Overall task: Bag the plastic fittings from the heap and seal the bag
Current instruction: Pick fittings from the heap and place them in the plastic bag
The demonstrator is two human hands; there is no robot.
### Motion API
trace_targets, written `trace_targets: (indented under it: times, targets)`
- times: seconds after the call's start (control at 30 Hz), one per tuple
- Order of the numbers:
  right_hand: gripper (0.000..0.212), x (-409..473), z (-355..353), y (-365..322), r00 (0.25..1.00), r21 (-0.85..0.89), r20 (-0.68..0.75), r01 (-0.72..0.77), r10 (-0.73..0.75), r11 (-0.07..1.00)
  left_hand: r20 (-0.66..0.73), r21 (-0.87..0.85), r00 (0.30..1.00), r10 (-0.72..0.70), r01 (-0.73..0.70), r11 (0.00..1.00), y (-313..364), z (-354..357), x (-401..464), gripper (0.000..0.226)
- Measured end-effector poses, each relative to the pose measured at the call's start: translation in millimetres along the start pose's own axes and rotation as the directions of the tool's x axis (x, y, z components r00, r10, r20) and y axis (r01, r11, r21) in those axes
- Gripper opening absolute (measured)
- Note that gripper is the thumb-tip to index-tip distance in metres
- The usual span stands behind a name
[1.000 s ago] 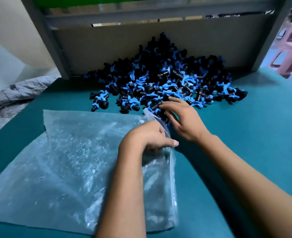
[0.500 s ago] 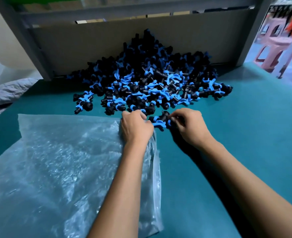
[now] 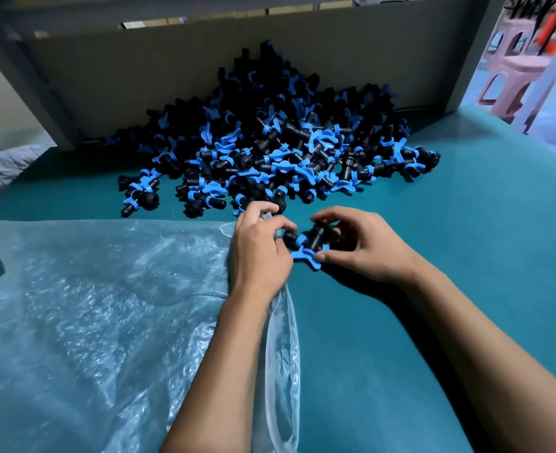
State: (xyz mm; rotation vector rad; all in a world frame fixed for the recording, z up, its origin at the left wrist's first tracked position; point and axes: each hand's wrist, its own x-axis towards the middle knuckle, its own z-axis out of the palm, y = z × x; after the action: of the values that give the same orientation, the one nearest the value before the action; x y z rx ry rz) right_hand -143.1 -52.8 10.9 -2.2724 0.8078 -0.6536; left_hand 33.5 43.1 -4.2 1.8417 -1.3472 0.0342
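Pinched tight: the right hand (image 3: 365, 246) has a black-and-blue fitting (image 3: 311, 245) in its grip, thumb under the blue wing, fingers curled over the black body, just off the bag's mouth. Left hand (image 3: 258, 253) is curled too, gripping the clear plastic at that mouth edge, knuckles touching the fitting's near end.

Nearest the camera, the clear bag (image 3: 100, 318) lies flat and crinkled on the teal desk (image 3: 433, 223), spreading left of the left forearm, its right edge folding up in a loose lip along the arm. Right of the bag the desk is bare teal, open room all the way out past the right forearm.

Beyond the bag's far edge, a narrow strip of desk, then the heap (image 3: 276, 142) of fittings begins; a few strays sit at its near left fringe, close to the bag's far edge. Heap's front rim touches the left hand's fingertips.

Behind the heap, it banks up against a grey board (image 3: 139, 76) framed by metal posts. Far right of the heap, past the desk edge, pink plastic stools (image 3: 512, 73), blurred.
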Motion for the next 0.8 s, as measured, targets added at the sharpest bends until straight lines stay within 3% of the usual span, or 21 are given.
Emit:
trace_targets:
  times: [0.1,0.17,0.27,0.33,0.43,0.63,0.8]
  targets:
    - [0.031,7,4,-1,0.976,0.258,-0.145,-0.12,0.161,0.959,-0.165,0.049,0.981,0.099,-0.092,0.995,6,-1,2,0.042]
    - [0.015,14,4,-4,0.946,0.486,-0.172,-0.161,0.274,0.859,-0.249,0.009,0.955,0.161,-0.164,0.986,10,-4,5,0.043]
    - [0.018,23,2,-9,0.937,0.749,-0.051,-0.192,0.345,0.634,-0.158,-0.204,0.97,0.185,-0.215,0.955,13,-3,10,0.049]
    - [0.015,24,3,-7,0.938,0.814,-0.018,-0.187,0.346,0.55,-0.077,-0.396,0.99,0.12,-0.141,0.907,15,-1,10,0.044]
    - [0.015,26,7,-1,0.931,0.865,-0.029,-0.16,0.364,0.476,-0.015,-0.523,1.0,0.02,-0.024,0.852,9,2,11,0.036]
    - [0.032,25,9,1,0.952,0.874,-0.009,-0.141,0.306,0.465,-0.001,-0.499,1.0,0.019,-0.017,0.866,0,10,11,0.029]
    - [0.019,19,5,5,0.986,0.916,0.041,-0.1,0.159,0.388,-0.018,-0.493,1.0,-0.001,-0.008,0.87,-5,10,12,0.032]
